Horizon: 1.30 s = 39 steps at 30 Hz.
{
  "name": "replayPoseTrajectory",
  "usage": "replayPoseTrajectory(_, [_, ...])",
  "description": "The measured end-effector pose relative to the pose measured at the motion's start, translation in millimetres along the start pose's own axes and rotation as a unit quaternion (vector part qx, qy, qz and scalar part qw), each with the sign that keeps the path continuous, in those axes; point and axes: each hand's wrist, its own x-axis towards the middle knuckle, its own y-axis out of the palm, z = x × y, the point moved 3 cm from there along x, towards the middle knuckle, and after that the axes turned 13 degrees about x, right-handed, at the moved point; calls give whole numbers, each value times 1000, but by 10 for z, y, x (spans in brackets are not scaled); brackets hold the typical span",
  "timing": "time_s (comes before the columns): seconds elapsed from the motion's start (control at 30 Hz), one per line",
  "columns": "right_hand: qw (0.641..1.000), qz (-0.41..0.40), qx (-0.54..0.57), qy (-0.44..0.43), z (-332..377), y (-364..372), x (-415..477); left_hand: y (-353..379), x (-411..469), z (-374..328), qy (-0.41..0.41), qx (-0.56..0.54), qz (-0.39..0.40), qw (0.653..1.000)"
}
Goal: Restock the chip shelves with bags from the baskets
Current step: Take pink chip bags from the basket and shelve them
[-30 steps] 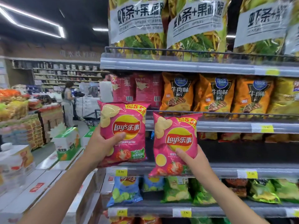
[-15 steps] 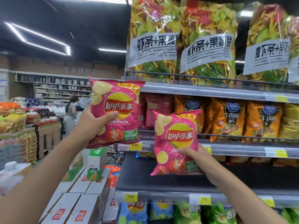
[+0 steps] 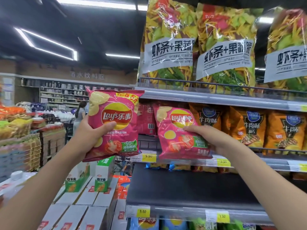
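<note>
Up and in goes the pink Lay's bag [image 3: 180, 136], right hand [image 3: 214, 140] gripping it at the middle shelf [image 3: 274, 162] beside the orange bags [image 3: 249, 128]; left hand [image 3: 90, 135] clutches its twin [image 3: 116, 120], which likely slots alongside next.

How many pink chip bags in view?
2: right bag in the right hand, at the middle shelf; left bag in the left hand, left of it. Red bags behind may be more.

I am pushing the pink bag [image 3: 176, 132] in my right hand [image 3: 215, 140] onto the shelf [image 3: 274, 164], beside the orange bags [image 3: 249, 130], and lifting the other pink bag [image 3: 116, 112] in my left hand [image 3: 89, 136] level with that shelf's left end.
</note>
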Motion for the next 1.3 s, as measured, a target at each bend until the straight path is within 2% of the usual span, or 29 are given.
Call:
replayPoseTrajectory(0.37, [998, -45, 34, 5, 304, 156, 564, -191, 23, 169, 3, -22, 6, 1000])
replayPoseTrajectory(0.57, [997, -45, 54, 37, 177, 238, 814, -269, 16, 238, -10, -13, 7, 1000])
replayPoseTrajectory(0.8, [996, -36, 26, 75, 184, 357, 890, -337, -41, 234, -27, -15, 39, 999])
replayPoseTrajectory(0.97, [998, -43, 39, 20, 194, 525, 955, -355, -16, 272, -23, -25, 39, 999])
replayPoseTrajectory(1.17, [992, -105, -47, -45, 100, 449, 1127, -393, -4, 337, -25, -19, 42, 999])
replayPoseTrajectory(1.3, [978, -114, -172, -33, 17, 380, 1178, -397, 54, 438, -36, -27, 39, 998])
